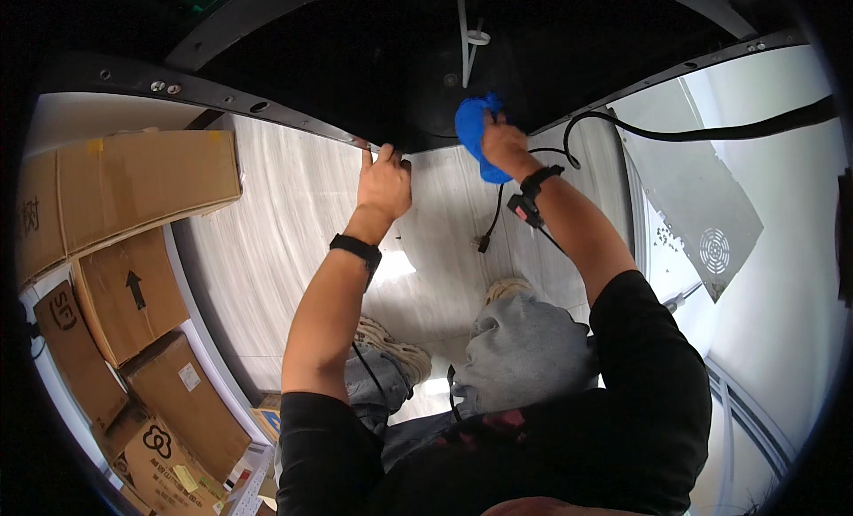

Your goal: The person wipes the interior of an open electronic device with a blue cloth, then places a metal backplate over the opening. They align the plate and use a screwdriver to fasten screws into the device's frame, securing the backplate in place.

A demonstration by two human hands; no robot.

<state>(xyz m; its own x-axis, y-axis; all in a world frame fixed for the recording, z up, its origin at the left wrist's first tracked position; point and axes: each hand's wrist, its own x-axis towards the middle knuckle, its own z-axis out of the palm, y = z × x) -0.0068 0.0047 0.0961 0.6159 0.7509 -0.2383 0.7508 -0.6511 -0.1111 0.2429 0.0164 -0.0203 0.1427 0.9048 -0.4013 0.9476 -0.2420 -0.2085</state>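
A large black metal cabinet [338,63] fills the top of the view, its dark inside facing me. My left hand [385,183] grips the cabinet's lower front edge with bent fingers near the middle. To the right of it, my right hand [504,149] holds a bunched blue cloth [471,130] against the dark inner surface, close to the edge. Part of the cloth hangs below that hand. Above the cloth, a thin pale cable [464,36] with a white ring-shaped piece [478,38] hangs inside the cabinet.
Cardboard boxes [133,289] are stacked on the left. A thick black cable [711,132] loops in from the right. A black cord with a plug [484,243] hangs over the wood-look floor [275,250]. A grey vented metal panel [693,178] leans at the right.
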